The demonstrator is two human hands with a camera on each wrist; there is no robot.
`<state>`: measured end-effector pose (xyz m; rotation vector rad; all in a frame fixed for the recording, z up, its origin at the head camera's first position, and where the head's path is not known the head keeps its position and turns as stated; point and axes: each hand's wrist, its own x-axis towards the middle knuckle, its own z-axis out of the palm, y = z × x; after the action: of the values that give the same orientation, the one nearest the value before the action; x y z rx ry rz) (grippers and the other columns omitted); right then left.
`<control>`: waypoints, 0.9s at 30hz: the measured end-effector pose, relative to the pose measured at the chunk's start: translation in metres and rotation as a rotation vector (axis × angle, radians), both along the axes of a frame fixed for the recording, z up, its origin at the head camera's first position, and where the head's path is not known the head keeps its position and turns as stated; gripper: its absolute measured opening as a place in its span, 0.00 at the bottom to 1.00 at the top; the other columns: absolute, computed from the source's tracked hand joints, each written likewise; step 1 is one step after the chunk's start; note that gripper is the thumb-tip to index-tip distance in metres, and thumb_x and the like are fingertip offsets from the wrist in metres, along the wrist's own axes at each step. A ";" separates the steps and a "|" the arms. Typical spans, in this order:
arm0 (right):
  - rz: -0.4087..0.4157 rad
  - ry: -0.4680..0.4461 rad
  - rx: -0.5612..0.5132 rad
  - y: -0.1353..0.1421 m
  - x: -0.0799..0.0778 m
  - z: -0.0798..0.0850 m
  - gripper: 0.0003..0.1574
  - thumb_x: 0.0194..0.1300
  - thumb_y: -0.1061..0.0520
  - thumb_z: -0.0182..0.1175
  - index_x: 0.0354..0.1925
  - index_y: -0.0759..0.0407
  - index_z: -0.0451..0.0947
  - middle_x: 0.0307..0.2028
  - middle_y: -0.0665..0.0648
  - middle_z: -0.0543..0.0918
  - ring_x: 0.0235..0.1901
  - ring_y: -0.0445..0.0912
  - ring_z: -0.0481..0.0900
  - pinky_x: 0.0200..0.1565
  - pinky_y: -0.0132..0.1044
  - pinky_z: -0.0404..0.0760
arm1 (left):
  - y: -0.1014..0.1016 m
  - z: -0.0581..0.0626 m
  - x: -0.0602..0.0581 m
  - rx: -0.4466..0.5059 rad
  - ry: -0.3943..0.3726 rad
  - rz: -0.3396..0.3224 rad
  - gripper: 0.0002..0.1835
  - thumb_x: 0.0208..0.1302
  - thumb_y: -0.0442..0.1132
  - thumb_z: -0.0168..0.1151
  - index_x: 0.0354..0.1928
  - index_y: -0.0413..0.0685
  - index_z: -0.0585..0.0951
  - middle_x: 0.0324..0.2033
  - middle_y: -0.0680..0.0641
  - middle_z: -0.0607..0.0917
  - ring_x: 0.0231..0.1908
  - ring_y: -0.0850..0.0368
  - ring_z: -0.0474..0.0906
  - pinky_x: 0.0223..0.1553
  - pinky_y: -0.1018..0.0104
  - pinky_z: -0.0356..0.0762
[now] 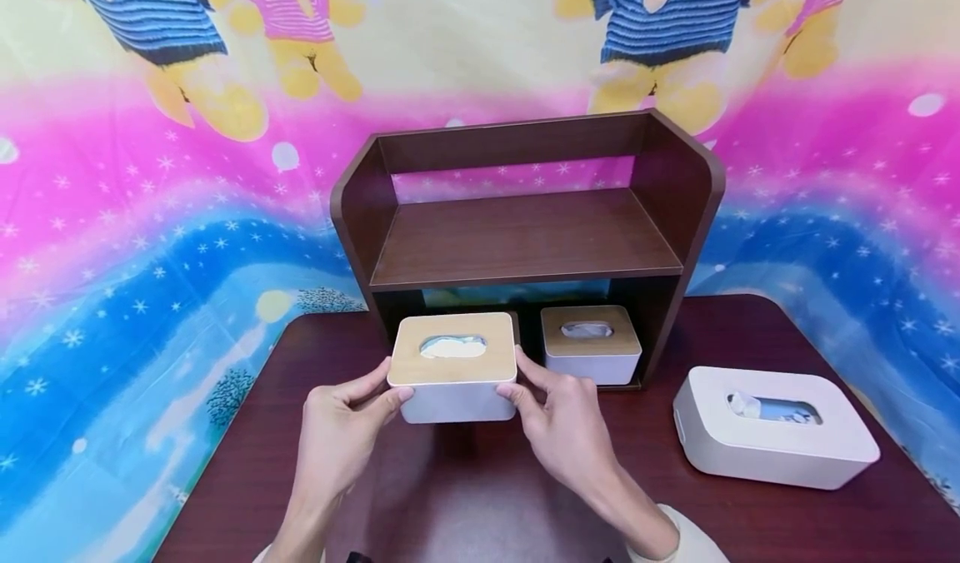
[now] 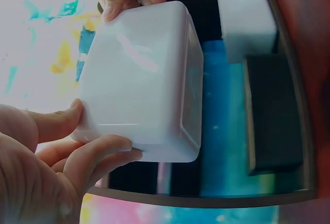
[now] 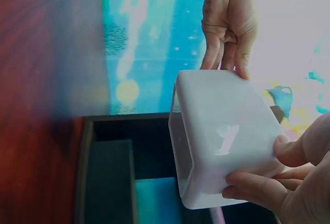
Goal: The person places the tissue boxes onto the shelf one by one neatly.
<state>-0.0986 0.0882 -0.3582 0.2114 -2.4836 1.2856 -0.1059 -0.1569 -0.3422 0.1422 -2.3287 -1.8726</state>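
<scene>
Tissue box [image 1: 453, 371] in both hands is what we see at the middle of the head view, held above the dark reddish table [image 1: 480, 505] in front of the lower compartment of a brown shelf unit [image 1: 525, 234]. Its lid [image 1: 491, 369] is light wood-toned with a thin white border, and through the oval opening [image 1: 453, 346] we make out something white with a pale blue edge. The body is plain white, smooth and round-cornered; from the wrists we find it glossy, with a bright reflection. The left hand [image 1: 341, 430] pinches one end, thumb on the front corner, and the right hand [image 1: 566, 425] pinches the other likewise. We see a second wood-lidded tissue box [image 1: 588, 349] in the lower compartment and a long white tissue box [image 1: 772, 440] on the table to the right. The dark block [image 2: 273, 113] beside the second one may be another box; the view is dim.
</scene>
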 end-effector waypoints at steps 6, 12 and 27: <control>0.009 0.046 0.015 0.003 -0.002 0.018 0.35 0.69 0.52 0.75 0.70 0.56 0.80 0.11 0.42 0.70 0.10 0.33 0.53 0.14 0.30 0.58 | 0.000 0.020 -0.003 -0.059 0.019 0.000 0.29 0.62 0.35 0.81 0.65 0.46 0.84 0.64 0.45 0.86 0.60 0.51 0.87 0.52 0.62 0.87; 0.007 0.101 0.036 0.004 -0.006 0.034 0.34 0.69 0.50 0.75 0.70 0.55 0.80 0.13 0.43 0.74 0.10 0.33 0.53 0.14 0.31 0.59 | -0.001 0.038 -0.006 -0.065 0.049 -0.007 0.29 0.63 0.35 0.80 0.66 0.47 0.84 0.65 0.45 0.86 0.60 0.52 0.87 0.51 0.63 0.87; 0.054 0.142 -0.005 0.004 -0.010 0.074 0.37 0.68 0.51 0.75 0.72 0.53 0.78 0.57 0.57 0.90 0.51 0.43 0.92 0.46 0.39 0.93 | -0.004 0.071 -0.006 -0.064 0.131 -0.007 0.28 0.64 0.44 0.80 0.67 0.57 0.84 0.64 0.46 0.87 0.57 0.54 0.90 0.52 0.66 0.87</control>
<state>-0.1090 0.0923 -0.2838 0.3584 -2.3692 1.2521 -0.1119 -0.1613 -0.2712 0.0035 -2.3002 -1.7522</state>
